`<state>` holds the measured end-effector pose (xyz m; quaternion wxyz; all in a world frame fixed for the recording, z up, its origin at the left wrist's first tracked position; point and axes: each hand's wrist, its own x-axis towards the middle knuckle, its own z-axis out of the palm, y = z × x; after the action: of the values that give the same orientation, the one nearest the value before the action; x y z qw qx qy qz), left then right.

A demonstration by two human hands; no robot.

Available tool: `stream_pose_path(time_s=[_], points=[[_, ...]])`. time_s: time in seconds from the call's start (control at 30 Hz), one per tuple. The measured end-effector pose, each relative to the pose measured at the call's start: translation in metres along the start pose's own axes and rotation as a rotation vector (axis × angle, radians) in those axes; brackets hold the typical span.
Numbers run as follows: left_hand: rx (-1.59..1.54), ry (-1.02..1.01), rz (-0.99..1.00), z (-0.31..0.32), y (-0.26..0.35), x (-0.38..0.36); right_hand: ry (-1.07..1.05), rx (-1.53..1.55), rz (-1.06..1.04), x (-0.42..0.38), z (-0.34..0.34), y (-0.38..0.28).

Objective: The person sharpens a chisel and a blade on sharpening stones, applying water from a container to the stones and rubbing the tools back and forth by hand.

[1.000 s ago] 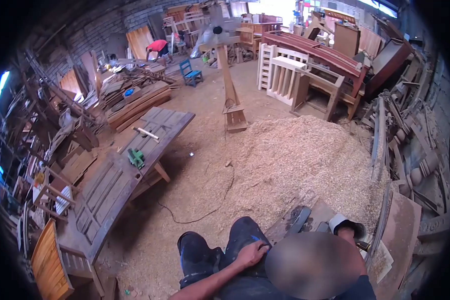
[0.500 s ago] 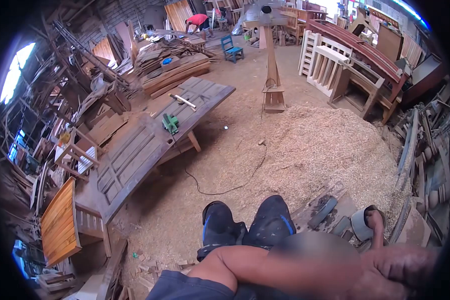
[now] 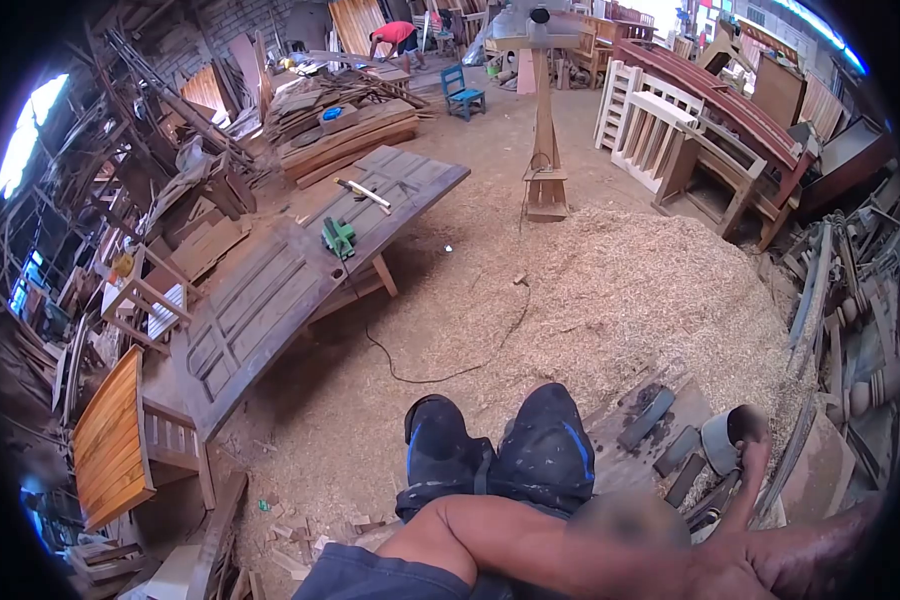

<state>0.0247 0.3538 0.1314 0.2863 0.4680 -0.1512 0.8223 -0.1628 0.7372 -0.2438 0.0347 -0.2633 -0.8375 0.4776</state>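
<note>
A round grey container (image 3: 719, 446) lies tilted at the lower right, its dark mouth facing right. My right hand (image 3: 756, 452) is at this mouth, its fingers blurred and partly hidden against the dark inside. Across my lap, my left forearm stretches to the right; the left hand is blurred or hidden near the right arm. Left of the container, a dark block (image 3: 646, 418) rests on a stained board (image 3: 610, 432), and a smaller dark block (image 3: 678, 451) lies nearer the container. My knees in dark trousers point forward at the bottom centre.
Wood shavings (image 3: 660, 290) are heaped ahead. A panelled door (image 3: 270, 310) on supports carries a green power tool (image 3: 338, 238), whose cable (image 3: 420, 381) trails across the floor. Turned wood pieces crowd the right edge. A person in red (image 3: 395, 36) bends near stacked planks (image 3: 350, 140).
My right hand has shifted slightly right and down, from inside the container's mouth to its right edge. The blurred part of my left arm has moved slightly left and down. The view has shifted slightly.
</note>
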Motion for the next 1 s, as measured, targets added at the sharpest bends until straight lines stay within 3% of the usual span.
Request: stream_pose_path(time_s=[0.23,0.47,0.53,0.63,0.67,0.73,0.8,0.9,1.0], points=[[0.035,0.004,-0.06,0.0,0.011,-0.006,0.014,0.706,0.149,-0.036,0.029,-0.01],[0.222,0.13,-0.246,-0.007,0.036,-0.03,-0.288,0.888,0.236,-0.097,0.113,-0.063],[0.484,0.29,-0.348,-0.03,0.046,-0.054,-0.353,0.902,0.308,-0.092,0.143,-0.043],[1.453,0.662,-0.599,-0.093,0.059,-0.129,-0.383,0.854,0.361,-0.081,0.189,-0.021],[1.759,0.762,-0.747,-0.115,0.063,-0.158,-0.377,0.837,0.351,-0.077,0.206,-0.008],[2.082,1.008,-1.101,-0.151,0.064,-0.215,-0.365,0.837,0.365,-0.077,0.218,-0.006],[1.983,1.191,-1.21,-0.186,0.062,-0.275,-0.346,0.874,0.411,-0.09,0.227,-0.021],[1.005,1.692,-0.981,-0.206,0.053,-0.304,-0.31,0.834,0.41,-0.096,0.234,-0.029],[0.663,1.641,-0.832,-0.211,0.05,-0.301,-0.298,0.81,0.421,-0.099,0.239,-0.026]])
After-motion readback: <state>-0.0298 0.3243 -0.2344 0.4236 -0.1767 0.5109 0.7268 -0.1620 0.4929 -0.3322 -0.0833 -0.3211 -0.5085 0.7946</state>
